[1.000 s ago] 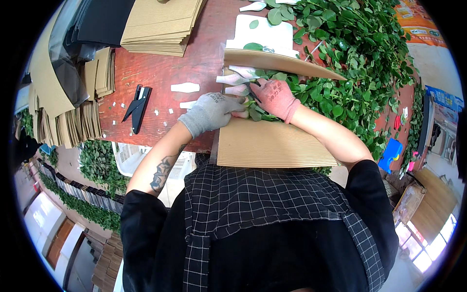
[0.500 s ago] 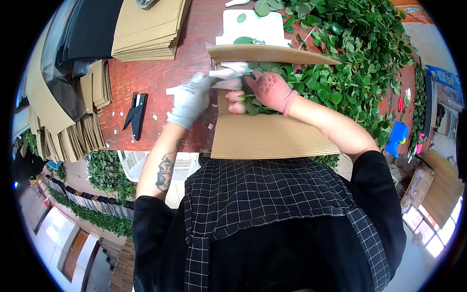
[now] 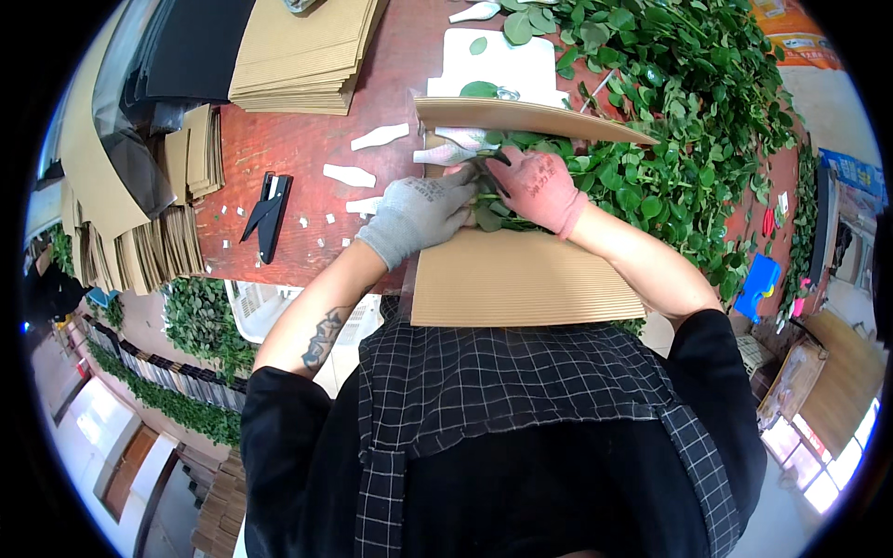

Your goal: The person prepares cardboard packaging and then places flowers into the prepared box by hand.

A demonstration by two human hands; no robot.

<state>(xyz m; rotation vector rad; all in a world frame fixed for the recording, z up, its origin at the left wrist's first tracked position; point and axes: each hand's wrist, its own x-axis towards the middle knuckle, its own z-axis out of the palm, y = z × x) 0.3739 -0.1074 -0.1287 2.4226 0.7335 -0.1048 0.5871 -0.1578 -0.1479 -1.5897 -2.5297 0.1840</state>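
Observation:
My left hand [image 3: 419, 216], in a grey glove, curls over the pink rose heads and hides most of them. Beside it my right hand [image 3: 539, 191], in a pink glove, is closed on the leafy rose stems [image 3: 493, 212]; a dark, narrow shape near its thumb is hard to identify. Two rose heads in pale sleeves [image 3: 443, 154] lie just beyond my left fingers. The flowers rest on a tan corrugated cardboard sheet [image 3: 526, 284], whose far flap [image 3: 535, 118] stands raised behind them. White tapered sleeves [image 3: 379, 137] lie on the red table left of the cardboard.
A black stapler [image 3: 267, 216] lies at the left. Stacked cardboard sheets [image 3: 298, 60] and black sheets [image 3: 191, 51] occupy the far left. A large heap of leafy stems [image 3: 670, 121] fills the right side, with a blue tool [image 3: 759, 286] near it. A white basket [image 3: 260, 312] sits below the table edge.
My left hand has moved right from over the table onto the rose heads, uncovering the white sleeves. My right hand stays at the stems. The whole view has shifted slightly.

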